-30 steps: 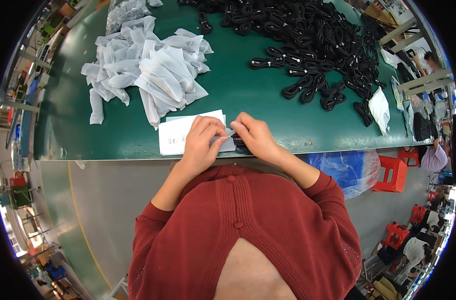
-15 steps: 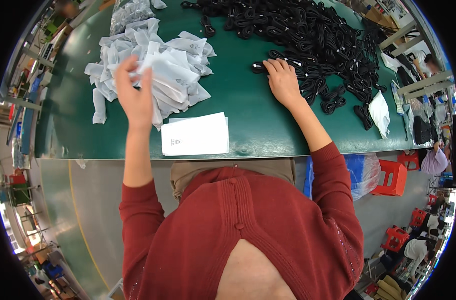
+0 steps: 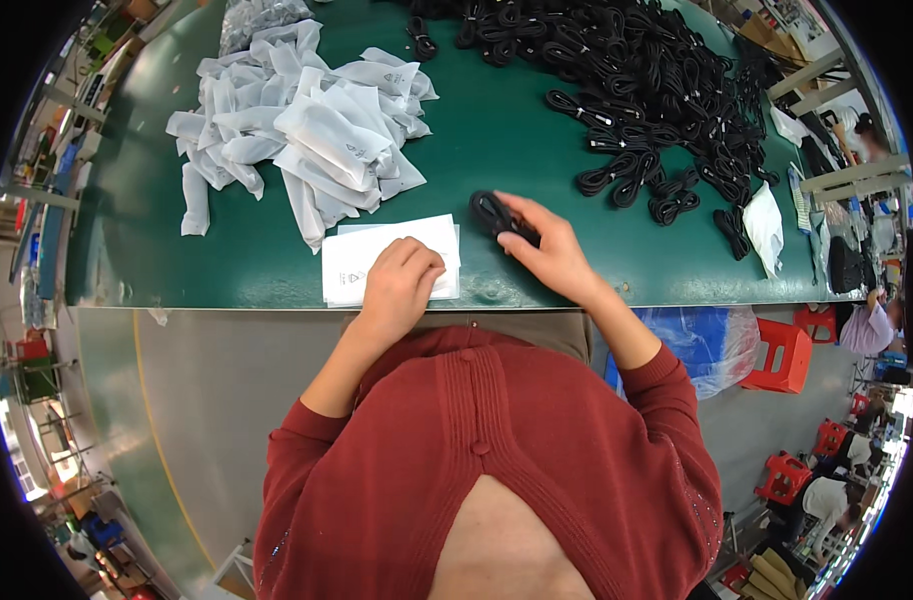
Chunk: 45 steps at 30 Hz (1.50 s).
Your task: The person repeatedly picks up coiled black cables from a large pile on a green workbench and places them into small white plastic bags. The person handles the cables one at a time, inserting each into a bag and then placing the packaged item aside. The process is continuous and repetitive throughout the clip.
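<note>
My right hand point(image 3: 545, 248) is closed around a coiled black cable point(image 3: 492, 214) above the green table, just right of a flat stack of white bags point(image 3: 347, 265). My left hand point(image 3: 405, 285) rests on the right part of that stack, its fingers bent and pinched together at the top bag. The fingertips partly hide what they grip. Beyond the stack, at the left, lies a loose heap of filled white bags point(image 3: 327, 130). Many more coiled black cables point(image 3: 637, 60) are piled at the far right.
The green table point(image 3: 227, 270) has its front edge close to my body. A clear plastic bag of small items point(image 3: 262, 20) lies at the far left. A crumpled white bag point(image 3: 764, 228) sits near the right end. Under the table edge stands a red stool point(image 3: 780, 355).
My right hand has drawn one coiled cable from the pile toward me. My left hand has come from the heap of filled bags down to the flat stack.
</note>
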Available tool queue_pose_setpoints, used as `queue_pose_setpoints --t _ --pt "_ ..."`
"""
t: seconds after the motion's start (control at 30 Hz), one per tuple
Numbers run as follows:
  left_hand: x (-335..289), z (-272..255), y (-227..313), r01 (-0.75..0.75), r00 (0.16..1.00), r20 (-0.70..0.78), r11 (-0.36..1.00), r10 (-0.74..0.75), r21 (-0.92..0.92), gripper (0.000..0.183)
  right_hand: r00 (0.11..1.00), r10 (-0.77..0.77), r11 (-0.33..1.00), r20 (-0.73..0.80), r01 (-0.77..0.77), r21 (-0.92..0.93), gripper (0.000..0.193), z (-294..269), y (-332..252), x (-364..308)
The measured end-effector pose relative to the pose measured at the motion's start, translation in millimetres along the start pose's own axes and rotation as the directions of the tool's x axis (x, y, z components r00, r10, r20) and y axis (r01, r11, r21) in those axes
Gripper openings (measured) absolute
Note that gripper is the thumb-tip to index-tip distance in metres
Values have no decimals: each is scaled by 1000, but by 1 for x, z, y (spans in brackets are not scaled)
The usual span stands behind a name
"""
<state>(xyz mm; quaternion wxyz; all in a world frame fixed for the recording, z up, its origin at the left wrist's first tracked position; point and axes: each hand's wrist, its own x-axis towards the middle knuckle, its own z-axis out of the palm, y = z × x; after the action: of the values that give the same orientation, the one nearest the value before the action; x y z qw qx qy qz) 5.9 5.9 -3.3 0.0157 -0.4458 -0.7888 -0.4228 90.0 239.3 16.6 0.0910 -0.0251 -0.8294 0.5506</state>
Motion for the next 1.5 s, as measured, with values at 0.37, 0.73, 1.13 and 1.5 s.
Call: queue_pose_setpoints --t 0.37,0.73,1.13,1.5 --pt "-3 -5 0 271 960 18 909 -280 -317 4 942 -311 861 127 336 -380 45 15 -21 -22" --pt "8 -11 20 -95 995 -16 983 94 -157 12 817 497 758 291 -573 312 16 24 -11 -13" --pt "36 -32 34 80 994 -47 950 -99 -301 8 873 -452 891 -184 452 -46 13 41 -29 3" --pt "113 -84 -18 46 956 -77 403 -284 -914 11 860 -421 866 -288 286 -411 22 -16 -40 17"
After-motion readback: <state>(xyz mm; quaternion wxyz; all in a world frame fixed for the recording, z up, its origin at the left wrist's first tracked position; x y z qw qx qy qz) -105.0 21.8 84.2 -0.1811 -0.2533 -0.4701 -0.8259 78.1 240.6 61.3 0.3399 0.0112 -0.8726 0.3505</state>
